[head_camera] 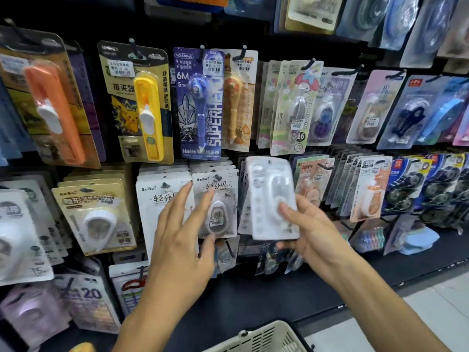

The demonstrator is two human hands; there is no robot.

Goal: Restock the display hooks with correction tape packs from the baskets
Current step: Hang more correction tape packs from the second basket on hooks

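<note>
The correction tape pack (272,199) sits pinched in my right hand (308,229), just right of the BoBo row (215,199). My left hand (182,232), fingers spread, holds nothing and touches that row's front card. I'd steady the row, then line the pack's hang hole up with the hook before sliding it on.

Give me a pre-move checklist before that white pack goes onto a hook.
1. Pack held: ok. The right hand pinches the white pack near its lower edge.
2. Hang hole visible: ok, at the pack's top, facing the display.
3. Pack facing: not ok. Its plain back faces the camera, unlike the hung BoBo packs.
4. Target hook free: cannot tell. The held pack hides what lies behind it.
5. Left hand clear: not ok. Its spread fingers lie over the BoBo packs.
6. Basket within reach: ok, directly below the hands.
</note>
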